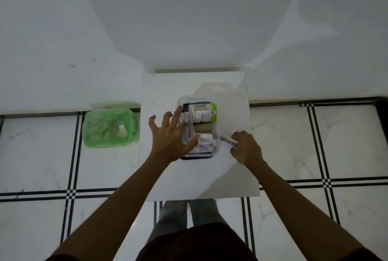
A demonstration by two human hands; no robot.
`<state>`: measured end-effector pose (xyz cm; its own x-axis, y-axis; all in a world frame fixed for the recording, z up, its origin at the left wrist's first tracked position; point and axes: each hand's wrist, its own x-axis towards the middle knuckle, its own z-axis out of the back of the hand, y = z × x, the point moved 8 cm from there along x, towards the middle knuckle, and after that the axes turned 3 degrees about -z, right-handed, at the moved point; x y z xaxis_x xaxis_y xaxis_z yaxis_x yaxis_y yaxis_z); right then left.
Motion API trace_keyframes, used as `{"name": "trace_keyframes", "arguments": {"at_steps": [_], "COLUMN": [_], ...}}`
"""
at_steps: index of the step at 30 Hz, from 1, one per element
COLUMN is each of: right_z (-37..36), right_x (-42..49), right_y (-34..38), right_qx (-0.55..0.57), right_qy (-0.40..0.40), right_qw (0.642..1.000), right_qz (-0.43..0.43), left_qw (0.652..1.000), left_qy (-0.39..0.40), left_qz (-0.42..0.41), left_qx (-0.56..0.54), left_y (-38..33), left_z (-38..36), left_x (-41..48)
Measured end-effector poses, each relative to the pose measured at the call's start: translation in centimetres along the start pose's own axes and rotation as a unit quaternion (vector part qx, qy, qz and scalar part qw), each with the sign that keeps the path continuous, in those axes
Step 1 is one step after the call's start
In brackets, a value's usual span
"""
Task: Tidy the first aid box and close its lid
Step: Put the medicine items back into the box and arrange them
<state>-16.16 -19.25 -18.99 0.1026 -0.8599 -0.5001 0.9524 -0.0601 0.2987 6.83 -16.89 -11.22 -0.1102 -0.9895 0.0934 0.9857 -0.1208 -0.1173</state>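
Note:
The clear first aid box (216, 147) stands open in the middle of a small white table (168, 88), packed with white bandage rolls (200, 115), a brown roll (202, 128) and a green-capped item (213, 112). Its clear lid (214, 89) lies on the table just behind the box. My left hand (168, 136) hovers over the box's left side with fingers spread, touching the flat packets there. My right hand (246, 148) is right of the box, closed on a long white ointment carton (227, 141) whose free end points at the box.
A green bin (110, 127) lined with a green bag, holding scraps, stands on the tiled floor left of the table. A white wall rises behind the table. My legs are below the table's near edge.

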Motion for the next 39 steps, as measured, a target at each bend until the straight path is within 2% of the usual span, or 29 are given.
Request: {"name": "trace_keyframes", "arguments": {"at_steps": [5,8,10,12,14,17,20,23,27,31,39], "right_z": [0.9,3.4,5.4,7.0,8.1,8.6,7.8,5.8,3.6,2.5,1.1], "right_x": [-0.3,-0.9,-1.6,-2.4,-3.3,-4.6,-5.0,-4.3,-3.3,-2.9,-2.9], "right_y": [-0.4,-1.0,-0.8,0.3,2.2,6.2,9.8,12.7,15.9,16.2,16.1], "right_qx": [0.039,0.099,0.126,0.155,0.189,0.208,0.243,0.262,0.218,0.15,0.079], "right_qy": [-0.023,-0.083,-0.124,-0.143,-0.134,-0.112,-0.108,-0.127,-0.157,-0.178,-0.096], "right_qw": [0.998,0.989,0.982,0.977,0.973,0.968,0.96,0.954,0.961,0.971,0.986], "right_qz": [-0.033,-0.067,-0.06,-0.025,0.027,0.086,0.081,0.069,0.067,0.059,0.113], "left_qw": [0.998,0.997,0.994,0.977,0.952,0.903,0.858,0.782,0.725,0.727,0.774], "left_qy": [0.051,0.056,0.031,-0.011,-0.048,-0.054,-0.04,-0.018,-0.013,0.012,0.04], "left_qz": [0.036,0.055,0.086,0.121,0.135,0.184,0.255,0.325,0.366,0.366,0.341], "left_qx": [0.016,-0.007,-0.067,-0.174,-0.271,-0.384,-0.444,-0.531,-0.584,-0.581,-0.532], "left_y": [1.4,1.3,1.7,2.4,3.1,4.2,5.2,5.0,4.8,5.4,5.6], "left_z": [-1.4,-1.3,-0.5,0.5,1.2,0.8,-0.4,-1.6,-2.1,-2.3,-2.5], "left_x": [-1.0,-0.2,0.3,0.6,0.5,-0.3,-1.3,-2.0,-2.4,-2.3,-1.9]}}
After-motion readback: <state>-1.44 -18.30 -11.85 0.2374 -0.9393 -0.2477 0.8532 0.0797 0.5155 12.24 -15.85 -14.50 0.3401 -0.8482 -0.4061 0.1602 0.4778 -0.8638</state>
